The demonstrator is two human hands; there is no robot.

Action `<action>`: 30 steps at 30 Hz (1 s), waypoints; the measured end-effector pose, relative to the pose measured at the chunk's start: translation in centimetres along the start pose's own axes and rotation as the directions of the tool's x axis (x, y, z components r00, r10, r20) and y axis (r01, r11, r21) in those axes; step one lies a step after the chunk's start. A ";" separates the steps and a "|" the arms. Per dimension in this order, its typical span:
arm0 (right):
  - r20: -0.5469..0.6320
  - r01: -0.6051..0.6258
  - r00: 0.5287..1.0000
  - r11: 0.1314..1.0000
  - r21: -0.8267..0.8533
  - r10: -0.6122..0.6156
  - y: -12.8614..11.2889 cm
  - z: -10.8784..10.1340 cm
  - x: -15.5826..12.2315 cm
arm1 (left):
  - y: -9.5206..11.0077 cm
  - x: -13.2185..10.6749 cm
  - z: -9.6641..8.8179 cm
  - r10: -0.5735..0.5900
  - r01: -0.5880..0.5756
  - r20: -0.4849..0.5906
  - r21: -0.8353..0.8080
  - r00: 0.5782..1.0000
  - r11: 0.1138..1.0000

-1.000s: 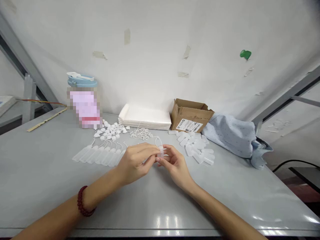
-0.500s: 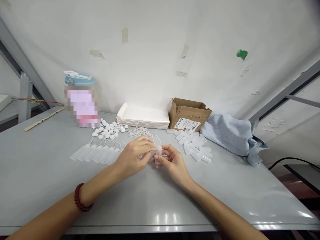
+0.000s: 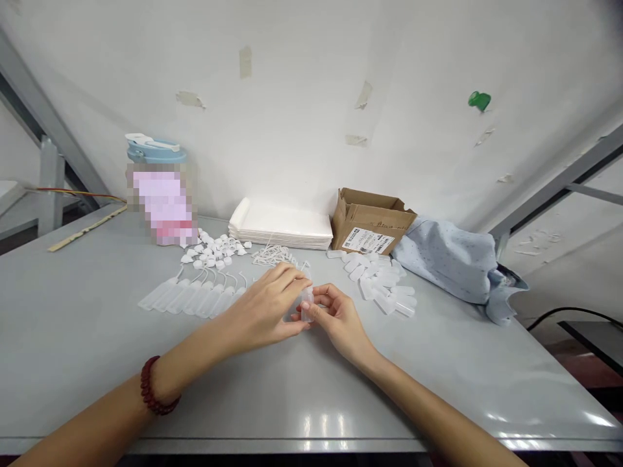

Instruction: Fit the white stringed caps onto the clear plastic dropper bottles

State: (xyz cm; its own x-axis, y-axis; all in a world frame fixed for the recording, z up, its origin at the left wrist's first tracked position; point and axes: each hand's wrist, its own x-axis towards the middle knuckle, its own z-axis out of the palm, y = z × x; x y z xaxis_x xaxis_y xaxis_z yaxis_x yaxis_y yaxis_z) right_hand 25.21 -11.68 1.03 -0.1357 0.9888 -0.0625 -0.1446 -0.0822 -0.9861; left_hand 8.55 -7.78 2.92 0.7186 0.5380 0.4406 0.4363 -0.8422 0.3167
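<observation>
In the middle of the table, a small translucent plastic tube [image 3: 306,310] stands roughly upright between my hands. My right hand [image 3: 338,321] is closed on its lower part, thumb in front and fingers behind. My left hand [image 3: 272,299] is bent over the tube's upper end, its fingertips against it; the thumb points toward the tube's base. A thin white cord shows just above those fingers, mostly hidden. To the left lies a neat row of translucent tubes [image 3: 187,297] with cord loops. On the right is a loose heap of translucent tubes [image 3: 384,282] with no cords showing.
White caps [image 3: 214,250] lie heaped behind the row, beside a tangle of white cords [image 3: 275,255]. Farther back are a stack of white sheets [image 3: 282,227], an open cardboard box [image 3: 372,227], a light blue cloth [image 3: 448,259] and a blue-lidded container [image 3: 156,152].
My left hand has come down over the top of the tube, covering most of the cord loop that stood above it. My right hand keeps its hold. The view has shifted slightly.
</observation>
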 end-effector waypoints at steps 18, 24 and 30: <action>0.075 0.041 0.997 0.983 -0.181 -0.027 0.1 -0.8 0.4 | -1.1 -0.7 -2.5 -0.069 0.084 0.188 -0.074 0.980 0.994; 0.189 0.009 0.982 0.992 -0.126 0.015 -0.2 -0.6 0.1 | -2.0 -1.0 -2.4 -0.098 0.108 0.192 -0.038 0.976 0.993; 0.160 -0.003 0.987 0.989 -0.145 0.026 -0.6 -0.6 0.2 | -1.9 -0.7 -1.9 -0.093 0.099 0.213 -0.019 0.973 0.995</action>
State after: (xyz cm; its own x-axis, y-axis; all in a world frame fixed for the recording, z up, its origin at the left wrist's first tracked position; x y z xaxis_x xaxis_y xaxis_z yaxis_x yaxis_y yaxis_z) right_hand 25.85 -11.34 1.49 -0.2945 0.9536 -0.0628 -0.0007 -0.0660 -0.9978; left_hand 6.18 -6.50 3.65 0.7736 0.5941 0.2205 0.4951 -0.7838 0.3750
